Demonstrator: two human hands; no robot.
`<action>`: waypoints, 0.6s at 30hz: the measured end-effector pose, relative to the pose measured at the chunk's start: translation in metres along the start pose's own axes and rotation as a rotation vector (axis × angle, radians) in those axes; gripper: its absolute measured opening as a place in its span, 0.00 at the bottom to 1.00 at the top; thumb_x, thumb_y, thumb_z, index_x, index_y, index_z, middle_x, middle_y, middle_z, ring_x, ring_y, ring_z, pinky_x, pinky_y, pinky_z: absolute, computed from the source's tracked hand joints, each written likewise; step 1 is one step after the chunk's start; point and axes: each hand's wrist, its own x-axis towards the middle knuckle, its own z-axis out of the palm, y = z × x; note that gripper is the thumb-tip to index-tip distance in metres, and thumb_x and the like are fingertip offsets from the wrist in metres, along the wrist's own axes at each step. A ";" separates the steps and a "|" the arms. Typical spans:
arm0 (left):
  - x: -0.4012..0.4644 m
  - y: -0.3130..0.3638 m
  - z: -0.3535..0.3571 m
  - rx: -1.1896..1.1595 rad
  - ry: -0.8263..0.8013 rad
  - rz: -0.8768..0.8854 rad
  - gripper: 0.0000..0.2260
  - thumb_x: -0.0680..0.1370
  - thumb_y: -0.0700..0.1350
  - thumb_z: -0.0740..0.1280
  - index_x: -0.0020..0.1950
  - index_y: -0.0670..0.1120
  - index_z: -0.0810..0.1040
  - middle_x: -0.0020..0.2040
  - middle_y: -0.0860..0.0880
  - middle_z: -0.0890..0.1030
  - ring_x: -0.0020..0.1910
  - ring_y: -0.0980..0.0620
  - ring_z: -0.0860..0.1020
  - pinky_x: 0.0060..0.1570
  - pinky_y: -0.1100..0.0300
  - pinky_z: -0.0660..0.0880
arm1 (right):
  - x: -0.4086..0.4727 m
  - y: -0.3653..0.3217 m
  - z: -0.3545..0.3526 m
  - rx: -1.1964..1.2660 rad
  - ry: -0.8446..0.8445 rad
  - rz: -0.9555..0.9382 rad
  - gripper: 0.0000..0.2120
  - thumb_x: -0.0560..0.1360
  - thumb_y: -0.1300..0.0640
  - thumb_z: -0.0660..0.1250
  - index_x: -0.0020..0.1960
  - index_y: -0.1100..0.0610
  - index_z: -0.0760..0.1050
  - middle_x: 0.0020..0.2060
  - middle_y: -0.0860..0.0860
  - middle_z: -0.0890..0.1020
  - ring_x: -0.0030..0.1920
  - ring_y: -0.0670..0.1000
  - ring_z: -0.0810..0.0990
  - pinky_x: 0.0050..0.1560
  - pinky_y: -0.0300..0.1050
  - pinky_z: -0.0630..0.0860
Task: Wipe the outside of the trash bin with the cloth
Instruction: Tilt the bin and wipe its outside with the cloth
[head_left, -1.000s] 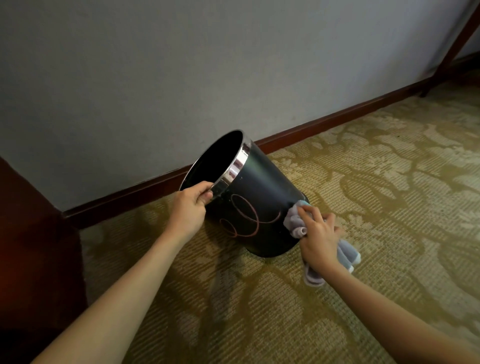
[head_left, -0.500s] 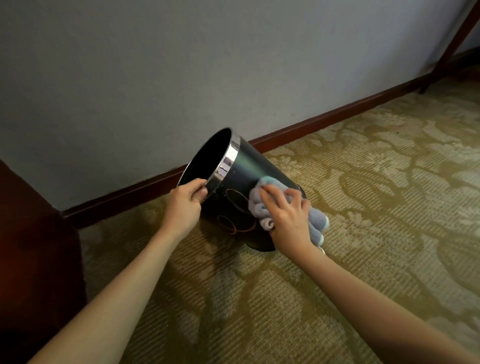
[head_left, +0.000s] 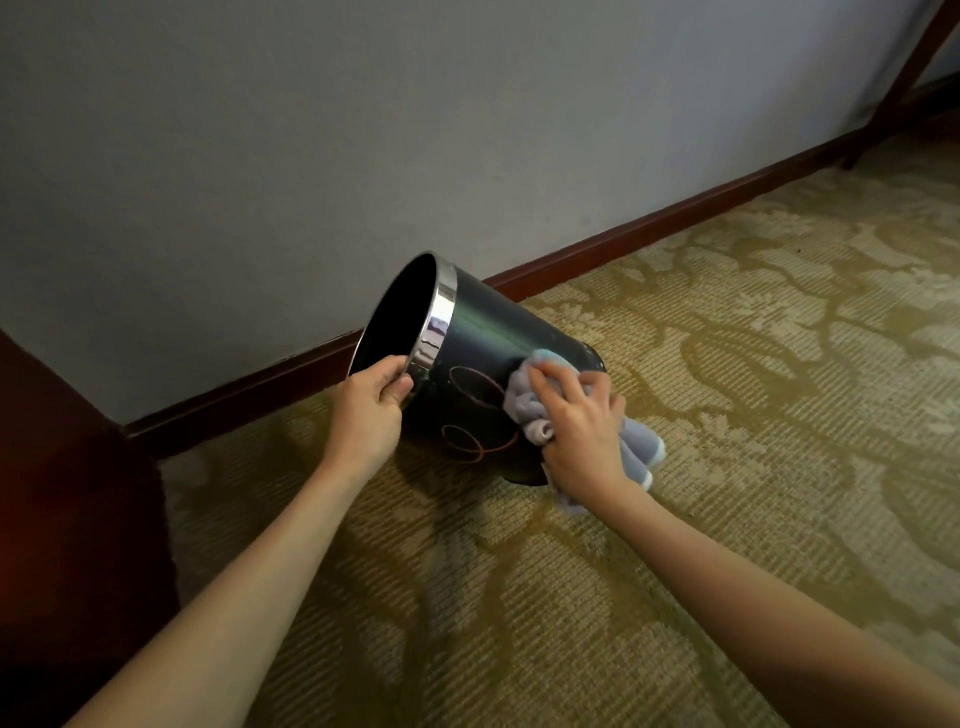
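Observation:
A black trash bin (head_left: 483, 348) with a chrome rim band and copper ring patterns is tilted on its base edge on the carpet, its mouth turned up and to the left. My left hand (head_left: 371, 410) grips the near rim, thumb on the outside. My right hand (head_left: 582, 423) presses a bunched pale blue-grey cloth (head_left: 530, 405) against the bin's side near its base. Part of the cloth hangs out below my palm to the right.
Patterned olive carpet (head_left: 727, 364) covers the floor. A grey wall (head_left: 311, 130) with a dark wooden baseboard (head_left: 649, 223) runs behind the bin. Dark red-brown furniture (head_left: 62, 493) stands at the left, and a wooden leg (head_left: 904, 78) slants at the top right.
My right hand with the cloth slid from the bin's base up along its side, then back toward the base. The bin tipped further over, with my left hand still on the rim.

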 end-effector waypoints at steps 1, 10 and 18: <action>-0.001 0.001 0.002 -0.011 -0.007 0.004 0.13 0.80 0.36 0.60 0.53 0.52 0.79 0.46 0.58 0.80 0.47 0.70 0.76 0.40 0.80 0.69 | 0.007 -0.011 -0.003 0.029 0.032 -0.035 0.30 0.69 0.64 0.66 0.69 0.49 0.68 0.68 0.47 0.68 0.59 0.60 0.64 0.50 0.54 0.64; 0.004 0.003 0.007 0.034 -0.023 0.057 0.12 0.79 0.37 0.61 0.54 0.49 0.80 0.48 0.54 0.81 0.50 0.61 0.77 0.42 0.75 0.70 | 0.014 -0.003 -0.005 0.124 0.091 -0.027 0.28 0.69 0.63 0.65 0.69 0.50 0.70 0.69 0.55 0.68 0.60 0.63 0.67 0.55 0.60 0.67; 0.003 0.010 0.014 0.052 -0.050 0.084 0.12 0.79 0.38 0.61 0.56 0.51 0.79 0.49 0.56 0.80 0.51 0.62 0.76 0.41 0.75 0.70 | -0.009 0.064 0.009 0.176 -0.028 0.402 0.27 0.79 0.57 0.57 0.73 0.37 0.56 0.63 0.56 0.66 0.58 0.60 0.68 0.52 0.55 0.72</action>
